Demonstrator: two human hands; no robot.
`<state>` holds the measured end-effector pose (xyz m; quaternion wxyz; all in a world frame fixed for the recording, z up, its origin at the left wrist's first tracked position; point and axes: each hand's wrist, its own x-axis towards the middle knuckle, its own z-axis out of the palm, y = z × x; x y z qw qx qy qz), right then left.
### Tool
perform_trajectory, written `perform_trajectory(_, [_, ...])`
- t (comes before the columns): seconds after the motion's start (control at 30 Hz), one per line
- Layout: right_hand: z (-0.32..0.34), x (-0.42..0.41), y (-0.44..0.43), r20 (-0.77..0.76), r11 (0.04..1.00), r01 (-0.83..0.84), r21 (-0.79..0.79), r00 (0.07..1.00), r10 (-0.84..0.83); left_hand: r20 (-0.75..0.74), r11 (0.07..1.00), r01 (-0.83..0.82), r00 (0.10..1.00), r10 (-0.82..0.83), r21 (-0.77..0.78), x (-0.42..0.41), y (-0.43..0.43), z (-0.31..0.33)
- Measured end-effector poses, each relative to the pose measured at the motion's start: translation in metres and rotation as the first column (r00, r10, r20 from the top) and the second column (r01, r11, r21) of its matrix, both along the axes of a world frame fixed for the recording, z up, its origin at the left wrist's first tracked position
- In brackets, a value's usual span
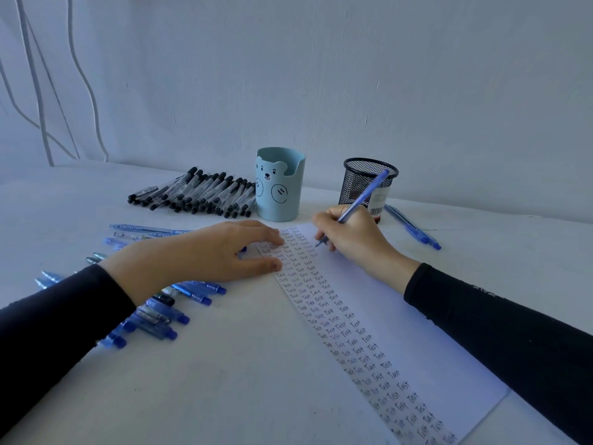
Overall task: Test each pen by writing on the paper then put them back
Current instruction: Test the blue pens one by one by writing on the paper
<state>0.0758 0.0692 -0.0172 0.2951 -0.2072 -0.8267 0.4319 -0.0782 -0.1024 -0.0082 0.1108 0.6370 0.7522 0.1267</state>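
My right hand [354, 239] grips a blue pen [365, 197] with its tip down on the white paper [401, 335], near the sheet's far end. The paper's left side is filled with columns of the word "Test". My left hand [205, 255] lies flat with straight fingers pressing the sheet's far left edge. Several blue pens [167, 313] lie scattered on the table under and beside my left forearm. A row of several black-capped pens [199, 192] lies at the back left.
A light blue bear-faced cup [279, 184] stands behind the paper. To its right stands a black mesh pen holder [362, 179] with a small bottle behind it. Two blue pens [414, 228] lie right of the holder. A white wall closes the table's far side.
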Motion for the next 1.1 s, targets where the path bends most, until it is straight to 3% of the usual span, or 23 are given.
perform_trajectory(0.27, [0.028,0.013,0.008,0.067,0.995,-0.028,-0.1,0.997,0.034,0.013,1.0,-0.002,1.0,0.002,-0.003,-0.003,0.001,-0.002])
perform_trajectory(0.43, [0.047,0.017,0.016,-0.074,0.944,-0.085,-0.319,0.995,0.065,0.03,1.0,-0.013,0.999,0.012,0.001,-0.003,0.0,-0.003])
perform_trajectory(0.57, [0.065,0.03,0.02,-0.048,0.95,-0.122,-0.288,0.992,0.112,0.025,1.0,-0.019,1.0,0.019,-0.011,-0.002,-0.001,-0.003])
perform_trajectory(0.8, [0.061,0.041,0.031,-0.015,0.964,-0.022,-0.265,1.0,0.018,0.027,1.0,-0.01,1.0,0.009,0.014,-0.001,-0.001,-0.003])
perform_trajectory(0.93, [0.063,0.056,0.036,-0.02,0.954,-0.056,-0.294,0.998,0.053,0.029,1.0,-0.008,1.0,0.008,0.023,-0.004,-0.001,-0.006])
perform_trajectory(1.03, [0.065,0.066,0.043,-0.003,0.984,-0.043,-0.17,0.999,0.043,0.028,1.0,-0.009,1.0,0.008,0.029,-0.004,-0.001,-0.006])
perform_trajectory(1.1, [0.069,0.071,0.054,-0.099,0.99,0.047,-0.132,0.993,-0.061,0.03,0.999,-0.007,1.0,0.006,0.036,-0.004,0.0,-0.007])
